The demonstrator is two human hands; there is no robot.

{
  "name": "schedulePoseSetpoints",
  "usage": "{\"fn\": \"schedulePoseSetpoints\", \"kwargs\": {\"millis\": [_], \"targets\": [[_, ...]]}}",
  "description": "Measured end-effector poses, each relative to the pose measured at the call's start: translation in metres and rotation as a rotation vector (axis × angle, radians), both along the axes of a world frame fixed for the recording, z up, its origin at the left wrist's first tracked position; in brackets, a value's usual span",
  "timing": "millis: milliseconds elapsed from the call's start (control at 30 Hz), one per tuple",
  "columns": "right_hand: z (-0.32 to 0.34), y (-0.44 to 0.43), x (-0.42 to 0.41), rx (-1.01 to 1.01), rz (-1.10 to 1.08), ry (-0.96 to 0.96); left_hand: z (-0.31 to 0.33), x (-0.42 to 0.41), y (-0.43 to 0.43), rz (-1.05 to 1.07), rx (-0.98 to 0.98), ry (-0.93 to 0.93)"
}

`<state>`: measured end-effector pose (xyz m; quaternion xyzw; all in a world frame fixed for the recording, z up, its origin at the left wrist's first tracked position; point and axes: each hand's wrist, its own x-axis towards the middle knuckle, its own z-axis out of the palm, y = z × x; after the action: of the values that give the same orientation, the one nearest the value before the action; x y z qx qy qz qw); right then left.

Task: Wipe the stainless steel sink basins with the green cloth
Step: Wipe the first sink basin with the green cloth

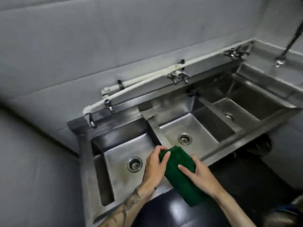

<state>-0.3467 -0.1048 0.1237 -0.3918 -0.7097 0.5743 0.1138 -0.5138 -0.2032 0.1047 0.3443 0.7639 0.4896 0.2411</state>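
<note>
Green cloth (180, 185) over sink basins (201, 133), left grip (155, 167) curled round its end, right grip (199, 174) pinching middle

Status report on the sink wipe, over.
Left hand and right hand both grip the folded green cloth. Cloth over front rim of stainless steel sink, between left basin and middle basin. Nothing blocking the basins.

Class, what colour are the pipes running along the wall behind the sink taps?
White pipes, somewhat stained, seen best in the head view.
</note>
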Motion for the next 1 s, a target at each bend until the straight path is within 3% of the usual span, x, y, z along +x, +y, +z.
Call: {"fn": "schedulePoseSetpoints", "kwargs": {"millis": [333, 567, 767, 900, 1000], "targets": [[-0.077, -0.114, -0.233, -0.139, 0.203, 0.099, -0.077, -0.205, -0.143, 0.241, -0.125, 0.043], [-0.149, -0.111, -0.330, -0.218, 0.244, 0.095, -0.146, -0.284, -0.164, 0.299, -0.221, 0.046], [-0.241, -0.088, -0.405, -0.241, 0.241, 0.070, -0.218, -0.352, -0.169, 0.300, -0.479, 0.508], [-0.290, -0.081, -0.449, -0.300, 0.198, 0.073, -0.246, -0.385, -0.165, 0.259, -0.617, 0.668], [-0.340, -0.077, -0.477, -0.300, 0.232, -0.030, -0.260, -0.397, -0.163, 0.257, -0.656, 0.739]]}}
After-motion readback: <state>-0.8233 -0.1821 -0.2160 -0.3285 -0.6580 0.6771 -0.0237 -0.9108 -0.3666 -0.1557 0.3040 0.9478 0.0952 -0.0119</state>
